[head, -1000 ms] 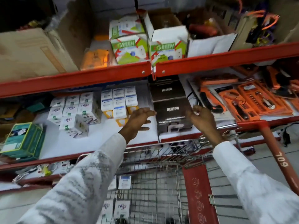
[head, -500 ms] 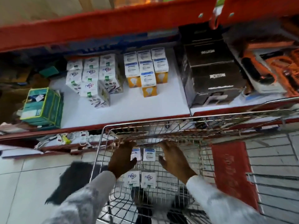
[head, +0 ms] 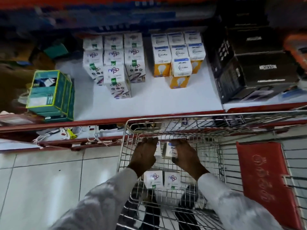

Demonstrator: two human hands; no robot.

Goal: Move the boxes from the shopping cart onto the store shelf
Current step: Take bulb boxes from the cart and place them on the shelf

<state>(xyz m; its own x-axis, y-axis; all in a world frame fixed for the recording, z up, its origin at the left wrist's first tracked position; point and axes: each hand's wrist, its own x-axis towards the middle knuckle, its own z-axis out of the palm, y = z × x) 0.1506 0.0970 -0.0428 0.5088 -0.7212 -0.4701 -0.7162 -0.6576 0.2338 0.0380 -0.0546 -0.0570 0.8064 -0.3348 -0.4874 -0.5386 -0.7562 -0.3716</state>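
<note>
Both hands are down inside the wire shopping cart (head: 126,130). My left hand (head: 145,155) closes around a small white bulb box (head: 157,149), mostly hidden by the fingers. My right hand (head: 185,154) grips a second white and blue bulb box (head: 169,149) beside it. Two white Nippo boxes (head: 162,180) lie nearer me on the cart floor. On the white store shelf (head: 157,100) above stand a group of Nippo boxes (head: 114,63) and a group of white and yellow bulb boxes (head: 177,57).
A green box (head: 49,93) sits at the shelf's left end. Large black boxes (head: 255,72) fill its right end. The cart's red child-seat flap (head: 264,181) hangs at the right. Loose cables lie on the lower shelf (head: 69,131). Tiled floor (head: 49,176) is left of the cart.
A second ago both hands were up at the shelf by the black box. They dropped into the cart and have now closed on the two small boxes. My view tilted down.
</note>
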